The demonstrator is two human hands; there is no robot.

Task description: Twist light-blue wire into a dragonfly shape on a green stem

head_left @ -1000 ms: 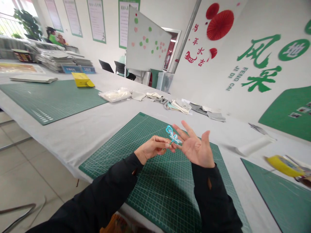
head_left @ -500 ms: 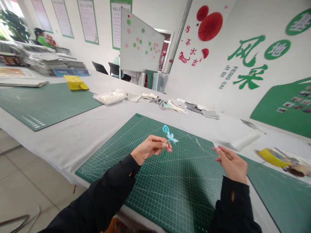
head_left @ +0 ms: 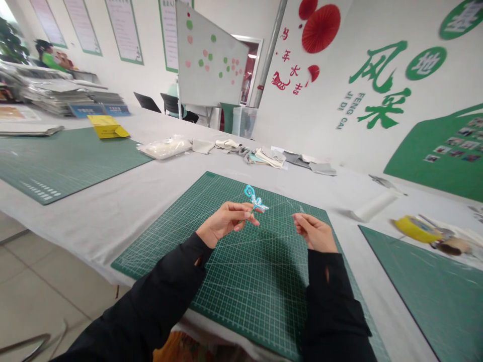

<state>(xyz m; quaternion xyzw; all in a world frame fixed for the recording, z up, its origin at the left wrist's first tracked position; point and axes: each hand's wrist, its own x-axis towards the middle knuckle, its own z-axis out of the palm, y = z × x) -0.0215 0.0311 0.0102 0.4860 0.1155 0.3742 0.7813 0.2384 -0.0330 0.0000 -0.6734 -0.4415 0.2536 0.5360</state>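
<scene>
My left hand [head_left: 225, 221] pinches the stem of a small turquoise pipe-cleaner figure [head_left: 254, 198], shaped like a dragonfly or butterfly, above the middle of a green cutting mat [head_left: 241, 281]. To the right, my right hand [head_left: 315, 232] hovers over the mat with its fingers curled together, a short gap from the figure. I see nothing in it. Black sleeves cover both forearms.
The mat lies on a white-covered table. Fabric pieces [head_left: 264, 158] and a plastic bag [head_left: 164, 148] lie beyond it. On the right are a white roll [head_left: 373, 206], yellow tape [head_left: 417, 230] and another green mat [head_left: 418, 281]. A person [head_left: 51, 55] sits far left.
My right hand, open beside the figure a second ago, moved right, then came back partway with its fingers curled. My left hand keeps hold of the figure.
</scene>
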